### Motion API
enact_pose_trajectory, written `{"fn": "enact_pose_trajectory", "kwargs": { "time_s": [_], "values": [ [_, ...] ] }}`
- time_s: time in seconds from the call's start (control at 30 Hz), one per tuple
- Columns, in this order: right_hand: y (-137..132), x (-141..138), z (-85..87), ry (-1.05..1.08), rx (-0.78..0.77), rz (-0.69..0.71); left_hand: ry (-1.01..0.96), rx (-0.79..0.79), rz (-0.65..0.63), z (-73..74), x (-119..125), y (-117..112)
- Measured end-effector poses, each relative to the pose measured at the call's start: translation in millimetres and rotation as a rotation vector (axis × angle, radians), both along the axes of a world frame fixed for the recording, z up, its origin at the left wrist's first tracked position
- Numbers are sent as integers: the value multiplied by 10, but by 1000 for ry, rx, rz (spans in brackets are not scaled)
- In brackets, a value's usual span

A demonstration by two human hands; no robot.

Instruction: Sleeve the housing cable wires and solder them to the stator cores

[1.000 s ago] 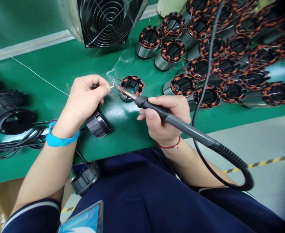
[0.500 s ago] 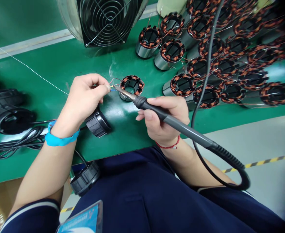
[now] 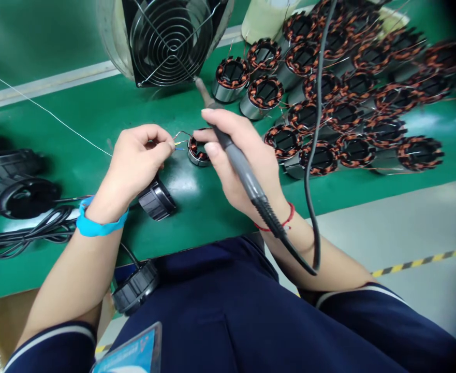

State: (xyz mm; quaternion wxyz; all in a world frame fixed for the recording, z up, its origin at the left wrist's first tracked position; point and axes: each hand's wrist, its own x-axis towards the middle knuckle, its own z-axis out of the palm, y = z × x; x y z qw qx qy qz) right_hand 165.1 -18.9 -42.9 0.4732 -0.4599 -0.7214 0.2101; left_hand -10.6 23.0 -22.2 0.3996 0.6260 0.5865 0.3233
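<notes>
My left hand (image 3: 140,158) is closed in a pinch on thin wires (image 3: 178,144), whose yellow and blue ends poke out past the fingertips. Beside those ends stands a motor stator (image 3: 199,153) with copper windings, partly hidden by my right fingers. A thin lead from the stator reaches toward the pinched wires. My right hand (image 3: 243,160) is wrapped round a soldering iron (image 3: 235,155), its tip pointing up and away, near the lower corner of the fan. Below my left hand a black ribbed plastic cap (image 3: 157,199) lies on the green bench.
A caged fan (image 3: 172,49) stands at the back. Several wound stators (image 3: 317,114) crowd the right side. Black housings (image 3: 24,197) and coiled cables (image 3: 29,230) lie at left. The iron's cord (image 3: 316,129) loops over my right forearm. Another black cap (image 3: 136,287) hangs at the bench edge.
My right hand has lifted the soldering iron off the wires and swung its tip up toward the fan. My left hand keeps its pinch in nearly the same place.
</notes>
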Motion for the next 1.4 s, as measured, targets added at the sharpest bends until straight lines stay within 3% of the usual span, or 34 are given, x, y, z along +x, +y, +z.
{"fn": "enact_pose_trajectory", "kwargs": {
  "time_s": [0.1,0.3,0.5,0.6,0.73,0.97,1.2,1.33,1.4],
  "values": [
    [31,-55,-39,-91,-32,-35,26,41,-31,-13,-19,-4],
    [-5,-103,-193,-101,48,-30,55,87,-45,-32,-45,2],
    [19,-161,-187,-50,46,-144,-22,-42,-37,54,4,-33],
    [41,-204,-147,-45,28,-115,-37,-58,-49,75,7,-55],
    [65,-239,-129,17,23,-69,-29,-6,-64,40,-31,-72],
    [97,-234,-179,-34,-41,-110,-5,144,-122,-12,-92,-92],
    [-48,-49,-169,3,105,-148,209,113,-106,-48,-113,-56],
    [-187,23,-262,136,246,-183,210,112,-82,-60,-105,-39],
    [-252,29,-333,214,246,-186,179,103,-74,-72,-107,-35]
  ]
}}
